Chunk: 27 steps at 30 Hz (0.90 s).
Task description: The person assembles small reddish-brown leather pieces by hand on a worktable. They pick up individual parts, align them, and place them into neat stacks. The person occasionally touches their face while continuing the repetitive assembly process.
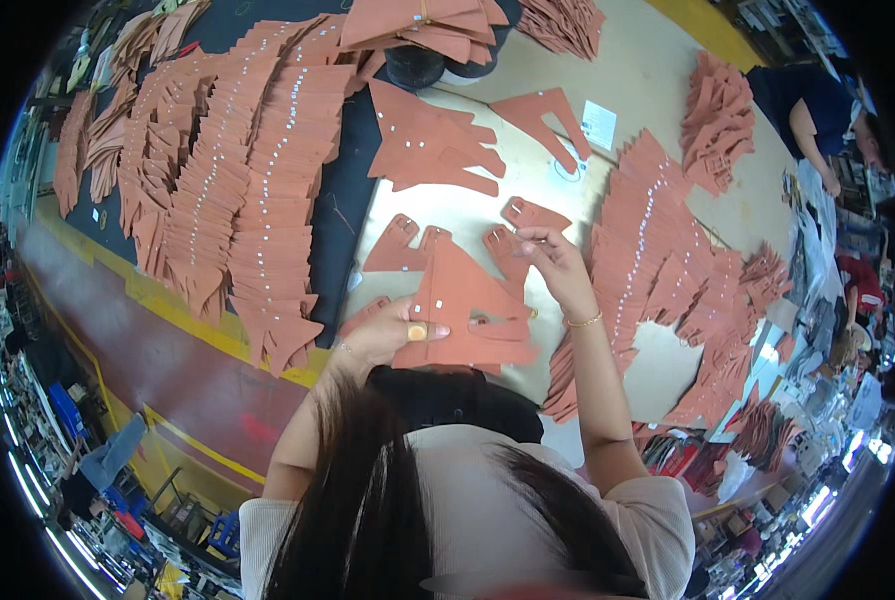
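My left hand [379, 334], wearing a large ring, grips the left edge of a flat rust-coloured cut panel [457, 285] with a slot in it and small white stickers. My thumb lies on top of the panel. Above and right of it, my right hand [559, 266] has its fingers closed at a small rust strap piece with a buckle [502, 243]; the fingertips partly hide the contact. Another buckled strap piece [532, 214] lies just beyond. Two more small pieces, one of them a buckled piece [395, 243], lie to the left, partly under the panel.
Long fanned stacks of rust panels [282, 150] cover the dark table section at left. More stacks [647, 215] lie at right. Larger loose panels [427, 140] and a white paper label [598, 125] are on the pale board ahead. A person [807, 115] stands at the far right.
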Available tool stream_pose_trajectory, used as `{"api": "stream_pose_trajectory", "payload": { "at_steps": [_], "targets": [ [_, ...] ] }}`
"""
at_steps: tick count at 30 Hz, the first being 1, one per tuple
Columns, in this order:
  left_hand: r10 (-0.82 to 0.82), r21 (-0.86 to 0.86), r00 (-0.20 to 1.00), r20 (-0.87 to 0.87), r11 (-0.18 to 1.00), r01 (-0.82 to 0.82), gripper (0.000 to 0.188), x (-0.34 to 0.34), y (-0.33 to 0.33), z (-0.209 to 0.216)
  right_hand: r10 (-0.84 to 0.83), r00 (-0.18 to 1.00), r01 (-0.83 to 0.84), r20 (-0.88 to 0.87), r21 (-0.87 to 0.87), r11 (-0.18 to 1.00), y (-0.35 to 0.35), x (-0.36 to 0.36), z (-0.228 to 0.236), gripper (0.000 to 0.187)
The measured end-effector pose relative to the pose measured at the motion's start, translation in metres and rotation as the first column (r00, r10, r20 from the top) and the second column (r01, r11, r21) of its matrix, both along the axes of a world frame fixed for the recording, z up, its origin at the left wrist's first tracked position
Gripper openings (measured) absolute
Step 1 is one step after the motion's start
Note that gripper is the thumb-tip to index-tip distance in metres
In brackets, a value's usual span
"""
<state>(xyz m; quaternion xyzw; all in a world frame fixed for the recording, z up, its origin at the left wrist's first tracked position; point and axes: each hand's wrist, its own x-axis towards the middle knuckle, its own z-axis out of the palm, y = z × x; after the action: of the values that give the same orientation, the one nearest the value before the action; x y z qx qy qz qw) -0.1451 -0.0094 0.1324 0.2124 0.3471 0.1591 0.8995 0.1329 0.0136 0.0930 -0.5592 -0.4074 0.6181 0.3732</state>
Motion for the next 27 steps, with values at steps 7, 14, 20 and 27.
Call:
{"api": "stream_pose_trajectory", "payload": {
  "at_steps": [7,14,20,27],
  "targets": [
    [0.03,-0.018,1.0,-0.003,0.999,-0.03,0.044,0.0,-0.011,0.003,-0.006,1.0,0.006,-0.016,0.02,1.0,-0.029,0.001,0.038,0.025],
    [-0.018,0.025,1.0,0.018,1.0,0.018,0.046,0.005,-0.015,0.023,-0.002,0.993,-0.02,0.12,0.181,0.983,-0.043,-0.001,0.058,0.026],
    [-0.063,0.155,0.998,-0.005,0.986,0.063,0.048,0.013,-0.016,0.048,-0.003,0.964,-0.081,0.264,0.309,0.948,-0.052,-0.012,0.1,0.012],
    [-0.123,0.146,0.992,-0.014,0.982,0.123,0.043,0.021,-0.014,0.062,0.032,0.893,-0.257,0.449,0.449,0.856,-0.062,-0.054,0.13,0.012]
  ]
}}
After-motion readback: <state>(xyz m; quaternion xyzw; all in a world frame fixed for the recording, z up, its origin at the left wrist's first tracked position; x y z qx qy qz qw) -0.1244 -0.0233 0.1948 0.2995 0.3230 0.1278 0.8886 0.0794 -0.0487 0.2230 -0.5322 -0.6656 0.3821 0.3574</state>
